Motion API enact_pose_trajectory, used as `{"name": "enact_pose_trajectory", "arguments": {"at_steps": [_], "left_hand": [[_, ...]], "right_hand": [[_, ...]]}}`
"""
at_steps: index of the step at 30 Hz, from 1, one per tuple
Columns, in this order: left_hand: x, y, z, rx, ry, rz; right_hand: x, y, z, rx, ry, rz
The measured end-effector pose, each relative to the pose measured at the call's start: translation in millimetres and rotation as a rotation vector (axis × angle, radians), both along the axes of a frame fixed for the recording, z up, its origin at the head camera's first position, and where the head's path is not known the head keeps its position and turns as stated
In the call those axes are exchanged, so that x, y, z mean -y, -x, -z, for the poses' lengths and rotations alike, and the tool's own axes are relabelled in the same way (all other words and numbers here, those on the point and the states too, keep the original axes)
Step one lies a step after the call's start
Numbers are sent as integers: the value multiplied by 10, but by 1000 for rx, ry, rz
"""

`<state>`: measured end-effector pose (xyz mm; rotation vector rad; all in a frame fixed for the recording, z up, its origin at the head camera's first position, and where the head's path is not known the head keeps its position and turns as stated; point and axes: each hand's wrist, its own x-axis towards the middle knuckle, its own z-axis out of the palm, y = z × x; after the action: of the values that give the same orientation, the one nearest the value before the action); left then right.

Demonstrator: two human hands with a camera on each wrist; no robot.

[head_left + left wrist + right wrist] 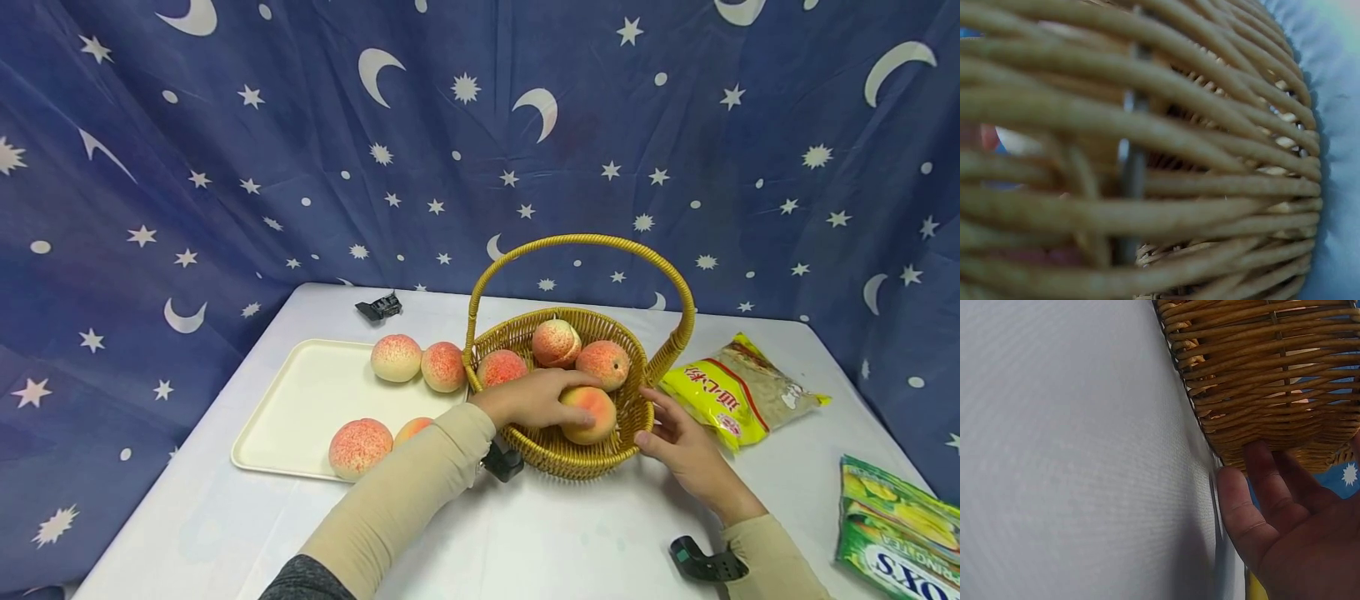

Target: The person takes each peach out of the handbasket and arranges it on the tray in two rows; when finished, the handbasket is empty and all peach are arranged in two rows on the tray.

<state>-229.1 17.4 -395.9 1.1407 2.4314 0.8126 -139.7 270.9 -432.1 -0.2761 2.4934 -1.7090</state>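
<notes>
A wicker basket (573,462) with a tall arched handle (585,240) stands on the table, several peaches inside it. My left hand (536,396) reaches over the basket's left rim and holds a peach (592,421) near the front, thumb on the near side and fingers over the top. Behind it lie other peaches, one (557,343) at the back. Close-up basket weave (1179,212) fills the left wrist view, hiding that hand. My right hand (686,446) touches the basket's right side with its fingertips; in the right wrist view these fingers (1266,481) rest against the weave.
Left of the basket, a cream tray (300,400) bears several peaches, two (397,358) at its back right. A small black packet (380,307) lies behind. On the right are a yellow bag (742,392) and a green packet (896,529). A starry blue curtain (480,150) hangs behind.
</notes>
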Motion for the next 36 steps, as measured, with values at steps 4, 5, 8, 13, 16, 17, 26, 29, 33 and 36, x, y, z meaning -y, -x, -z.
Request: {"name": "enact_pose_trajectory", "arguments": {"at_steps": [4,5,8,13,16,17,26,29,33,36], "left_hand": [[-6,3,17,18,4,-15],[-9,2,17,16,2,-21],[-9,-8,5,10,-22,-40],[19,-18,-29,0,-86,-55],[39,-28,-77,-36,-103,-49],[48,-36,-104,-51,-102,-48],[193,-145,-378,-94,-106,-35],[272,-190,-430,-93,-103,-42],[384,-258,-512,-121,-65,-58],[486,-301,-565,-126,-40,-65]], "right_hand": [[-4,0,7,1,-15,-1],[-5,0,9,0,-18,-1],[-8,2,16,-2,-19,-2],[-14,10,20,1,-12,-3],[-15,10,24,7,-22,-2],[-14,11,26,9,-25,-1],[-10,19,14,26,-34,3],[-6,17,13,24,-32,3],[0,10,11,14,-28,3],[2,5,7,8,-22,1]]}}
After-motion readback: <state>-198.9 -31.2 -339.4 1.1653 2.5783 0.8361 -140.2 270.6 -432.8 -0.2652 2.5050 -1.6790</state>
